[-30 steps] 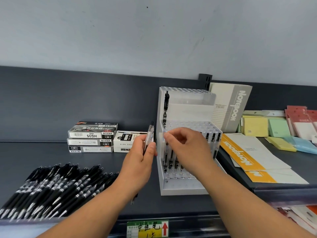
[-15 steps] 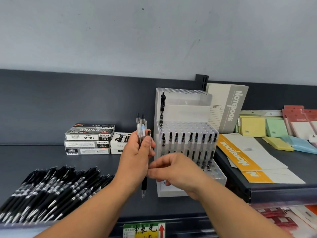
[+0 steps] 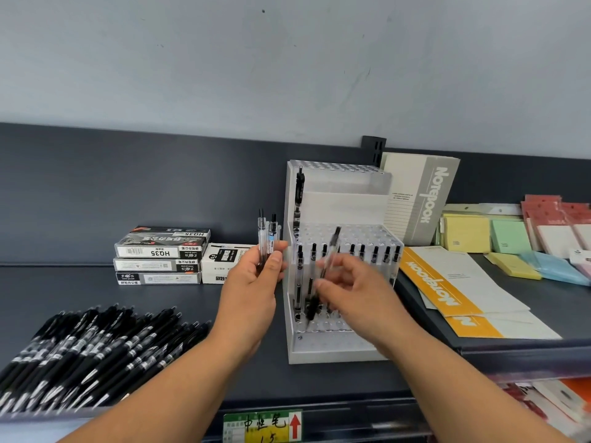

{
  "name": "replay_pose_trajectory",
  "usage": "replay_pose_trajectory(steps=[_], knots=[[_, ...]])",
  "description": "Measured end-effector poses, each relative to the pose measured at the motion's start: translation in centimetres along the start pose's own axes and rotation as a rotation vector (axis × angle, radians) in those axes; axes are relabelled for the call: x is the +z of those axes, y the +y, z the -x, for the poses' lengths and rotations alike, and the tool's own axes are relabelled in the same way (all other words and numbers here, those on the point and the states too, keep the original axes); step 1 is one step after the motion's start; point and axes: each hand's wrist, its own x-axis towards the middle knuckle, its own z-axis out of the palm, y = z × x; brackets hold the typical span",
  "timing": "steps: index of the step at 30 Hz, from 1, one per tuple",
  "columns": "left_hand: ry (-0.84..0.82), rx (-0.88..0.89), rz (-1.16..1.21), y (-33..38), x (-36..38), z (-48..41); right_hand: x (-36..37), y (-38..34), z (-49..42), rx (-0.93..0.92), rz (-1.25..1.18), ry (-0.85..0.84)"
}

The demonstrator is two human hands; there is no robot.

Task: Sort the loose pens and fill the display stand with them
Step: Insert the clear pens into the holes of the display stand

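Nearest you, on the front edge of the shelf [image 3: 160,302], there's a green/yellow tag [image 3: 262,425] w/ a red arrow. Near left, the loose pens [image 3: 96,353], black, lie in a slanted heap on the shelf, well apart from the stand [image 3: 319,350].

Mid-scene, your L hand [image 3: 252,282] grips a bunch [image 3: 267,238] of clear pens upright just left of the stand. Its fingers are curled round the barrels & the tops poke up. Your R hand [image 3: 355,289] pinches one pen [image 3: 323,276] between thumb & fingers. That pen is tilted, dark end down at the stand's low tier, top leaning up & right. The R hand is blurred, so can't tell if the tip sits in a hole.

The stand is white & stepped w/ holed tiers, right of centre on the shelf. The front row [image 3: 361,252] of its mid tier holds pens upright, partly hidden by the R hand. The top tier has 1 black pen [image 3: 299,193] at its left corner.

Farther left sit 3 stacked boxes [image 3: 160,254], w/ a white box [image 3: 224,260] beside them. To the right, notebooks [image 3: 447,282] w/ orange bands lie flat. Another notebook [image 3: 419,199] stands upright behind the stand. Far right are coloured pads [image 3: 467,233].
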Motion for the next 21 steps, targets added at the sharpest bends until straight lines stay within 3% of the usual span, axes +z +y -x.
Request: replay_pose_trajectory(steps=[3,6,21], knots=[[-0.009,-0.031,-0.020,-0.4,0.0,0.2,-0.8,0.0,-0.7,-0.026,-0.023,0.164],[-0.023,-0.040,-0.027,-0.8,0.0,0.0,-0.2,0.6,-1.5,-0.086,0.105,0.272],[-0.039,-0.058,-0.009,-0.9,-1.1,0.2,2.5,2.1,-2.5,-0.051,0.520,0.118]])
